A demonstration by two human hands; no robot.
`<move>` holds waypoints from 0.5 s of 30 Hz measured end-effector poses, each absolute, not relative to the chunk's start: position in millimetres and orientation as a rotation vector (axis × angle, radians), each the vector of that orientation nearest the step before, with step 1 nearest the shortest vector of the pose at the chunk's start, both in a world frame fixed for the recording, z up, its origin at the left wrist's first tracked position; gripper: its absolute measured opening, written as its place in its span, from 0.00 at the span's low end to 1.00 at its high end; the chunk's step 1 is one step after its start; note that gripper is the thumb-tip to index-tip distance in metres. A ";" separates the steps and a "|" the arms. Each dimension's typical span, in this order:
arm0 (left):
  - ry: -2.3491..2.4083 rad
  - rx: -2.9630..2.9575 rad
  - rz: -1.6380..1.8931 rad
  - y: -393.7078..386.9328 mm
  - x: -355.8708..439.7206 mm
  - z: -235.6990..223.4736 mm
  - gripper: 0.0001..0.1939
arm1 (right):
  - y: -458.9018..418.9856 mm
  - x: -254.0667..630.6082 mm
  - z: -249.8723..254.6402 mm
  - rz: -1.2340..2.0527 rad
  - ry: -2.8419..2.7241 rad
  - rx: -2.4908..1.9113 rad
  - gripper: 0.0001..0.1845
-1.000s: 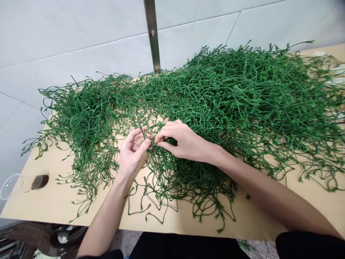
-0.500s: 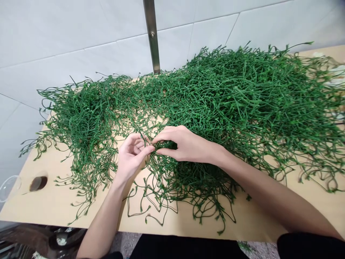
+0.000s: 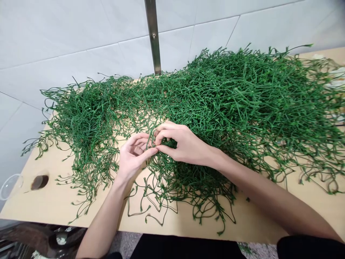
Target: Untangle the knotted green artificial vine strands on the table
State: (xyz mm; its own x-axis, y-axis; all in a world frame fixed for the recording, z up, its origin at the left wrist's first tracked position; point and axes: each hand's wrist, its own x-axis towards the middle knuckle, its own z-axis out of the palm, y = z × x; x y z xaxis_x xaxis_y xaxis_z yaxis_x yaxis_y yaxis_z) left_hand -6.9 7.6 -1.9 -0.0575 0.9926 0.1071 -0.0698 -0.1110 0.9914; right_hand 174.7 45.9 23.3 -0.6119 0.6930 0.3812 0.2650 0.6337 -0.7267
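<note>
Thin green plastic stems (image 3: 242, 90) with small bud-like tips lie in a large tangled heap across the table. Over the middle of it, my left hand (image 3: 133, 153) and my right hand (image 3: 183, 144) meet fingertip to fingertip. A green stem (image 3: 151, 138) stands up between them, pinched by the left thumb and fingers. The right thumb and forefinger are closed on the same spot, curled into a ring. What exactly sits between the right fingertips is partly hidden. More stems lie under both hands.
The pale wooden table (image 3: 102, 212) backs onto a tiled wall (image 3: 67, 32) with an upright metal bar (image 3: 152, 36). At the left edge are a clear plastic cup (image 3: 10, 187) and a dark round hole or object (image 3: 39, 182). Whitish items (image 3: 336, 77) lie far right.
Both hands have shifted slightly right. The stem between them now leans to the right, and the right fingers have curled in more over it.
</note>
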 end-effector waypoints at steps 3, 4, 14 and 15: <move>1.173 1.255 1.351 6.6 -10.3 -2.2 0.19 | 47.2 176.9 25.6 0.863 -2.221 -0.722 0.06; 1.188 1.267 1.346 6.4 -11.4 -2.7 0.18 | 47.7 177.6 26.3 0.900 -2.220 -0.719 0.06; 1.281 1.269 1.311 8.1 -16.6 -1.1 0.11 | 50.0 179.0 26.7 0.894 -2.232 -0.732 0.04; 1.276 1.273 1.307 8.3 -16.5 -0.1 0.10 | 49.8 178.7 26.1 0.894 -2.232 -0.728 0.07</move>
State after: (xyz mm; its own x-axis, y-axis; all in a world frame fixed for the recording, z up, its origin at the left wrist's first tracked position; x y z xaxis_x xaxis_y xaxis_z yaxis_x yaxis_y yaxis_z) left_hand -16.5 8.3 -0.1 -0.0831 0.9928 0.0859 0.0622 -0.0809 0.9948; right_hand 178.7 49.8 26.1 -0.6563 0.6751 0.3369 0.2558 0.6192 -0.7424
